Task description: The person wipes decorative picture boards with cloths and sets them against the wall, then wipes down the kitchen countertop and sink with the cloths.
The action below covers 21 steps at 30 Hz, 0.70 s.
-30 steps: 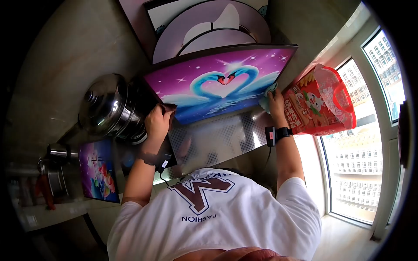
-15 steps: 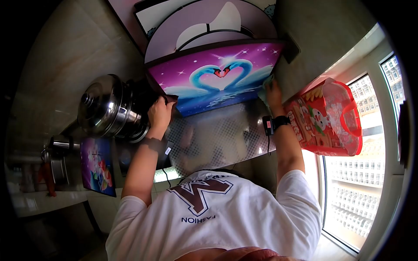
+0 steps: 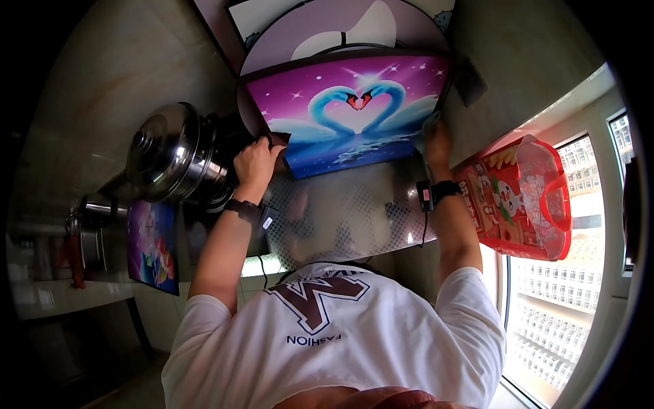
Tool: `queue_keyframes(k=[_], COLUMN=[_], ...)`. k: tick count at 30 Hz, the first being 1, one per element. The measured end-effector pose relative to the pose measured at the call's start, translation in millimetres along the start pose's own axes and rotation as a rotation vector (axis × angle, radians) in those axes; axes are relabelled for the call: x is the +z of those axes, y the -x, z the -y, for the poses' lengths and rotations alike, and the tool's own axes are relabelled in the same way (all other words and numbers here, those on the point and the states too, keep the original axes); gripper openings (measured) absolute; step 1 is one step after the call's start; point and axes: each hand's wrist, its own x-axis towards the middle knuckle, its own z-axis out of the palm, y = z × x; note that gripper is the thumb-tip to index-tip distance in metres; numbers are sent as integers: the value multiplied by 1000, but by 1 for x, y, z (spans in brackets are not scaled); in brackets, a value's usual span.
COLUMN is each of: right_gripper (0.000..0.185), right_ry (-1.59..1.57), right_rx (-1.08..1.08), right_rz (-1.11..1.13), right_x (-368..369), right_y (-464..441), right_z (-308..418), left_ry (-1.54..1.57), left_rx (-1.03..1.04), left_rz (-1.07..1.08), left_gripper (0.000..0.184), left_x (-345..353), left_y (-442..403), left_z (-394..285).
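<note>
A panel with two blue swans (image 3: 361,116) on purple and blue stands tilted at the back of a patterned metallic surface (image 3: 334,211). My left hand (image 3: 255,163) is closed on a dark brown cloth (image 3: 278,138) at the panel's lower left edge. At its right edge, my right hand (image 3: 436,143) is closed round a pale green cloth (image 3: 430,123), mostly hidden behind the fingers. Both wrists wear dark bands.
Left of the panel stands a steel pot with a lid (image 3: 167,150). A smaller flowered panel (image 3: 152,244) is below it. A red bag (image 3: 521,198) stands by the window at the right. A large round lilac object (image 3: 327,31) is behind the panel.
The view has shifted. The swan panel is higher in view and both hands remain at its sides with their cloths. The red bag appears lower and further right.
</note>
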Motion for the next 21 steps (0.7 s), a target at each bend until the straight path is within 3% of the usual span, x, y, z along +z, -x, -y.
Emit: queue_keyframes(k=[3, 5, 6, 7, 9, 10, 12, 15, 17, 19, 21], right_gripper=[38, 38, 43, 48, 54, 57, 65, 69, 70, 76, 81], right_ry=[-5, 12, 45, 77, 108, 123, 124, 88, 67, -31, 35], right_rx=[-9, -33, 84, 201, 173, 160, 108, 112, 156, -7, 83], right_rz=[-42, -95, -4, 87, 113, 126, 154, 181, 192, 150, 233], right_x=[4, 9, 5, 3, 5, 7, 9, 2, 6, 17, 17], right_y=[15, 24, 29, 34, 50, 56, 65, 61, 54, 44, 44], right_z=[-14, -30, -29, -29, -44, -53, -68, -52, -48, -48, -36], left_ry=[-31, -77, -77, -67, -3, -6, 290, 425, 348, 245, 209], left_rx=[57, 66, 67, -22, -209, -206, -206, -137, -177, -205, -224], left_rz=[17, 238, 243, 283, 356, 363, 111, -91, -10, 32, 71], left_gripper=[39, 34, 34, 32, 37, 37, 46, 52, 56, 60, 59], left_x=[6, 15, 19, 22, 18, 12, 1, -11, -35, -39, -45], left_y=[7, 13, 17, 23, 30, 29, 24, -4, -19, -29, -31], left_z=[2, 10, 16, 22, 26, 25, 23, 12, -10, -17, -24])
